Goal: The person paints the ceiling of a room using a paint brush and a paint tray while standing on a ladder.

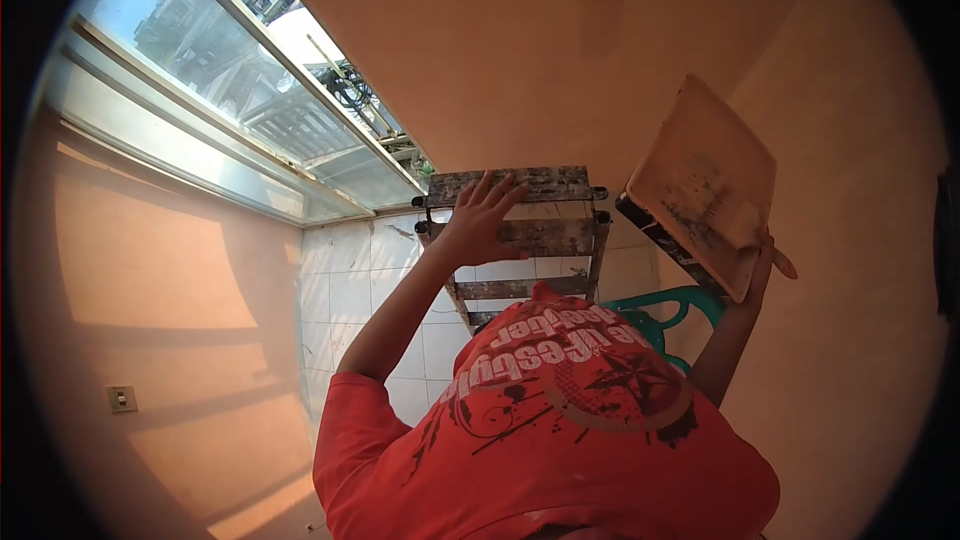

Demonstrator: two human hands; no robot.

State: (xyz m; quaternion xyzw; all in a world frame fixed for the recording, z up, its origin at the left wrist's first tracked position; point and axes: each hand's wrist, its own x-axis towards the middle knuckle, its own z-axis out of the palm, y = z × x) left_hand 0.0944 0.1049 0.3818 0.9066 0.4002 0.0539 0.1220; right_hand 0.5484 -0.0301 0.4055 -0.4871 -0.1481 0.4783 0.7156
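My left hand (483, 223) rests with its fingers spread on the paint-spattered top step of a ladder (558, 181). On the other side, my right hand (764, 258) grips the near corner of a paint tray (728, 145), which is held up at a tilt. Peach paint coats the tray, with dark smears across its middle. A paintbrush (786, 266) lies at the tray's lower corner, its wooden handle sticking out past the rim beside my right hand. The right fingers are partly hidden behind the tray.
A green plastic chair (690, 302) stands below the tray, right of the ladder. White floor tiles (393, 287) show around the ladder's legs. Peach walls (500, 50) surround me. A sliding window (250, 60) is at upper left, and a light switch (121, 399) sits on the left wall.
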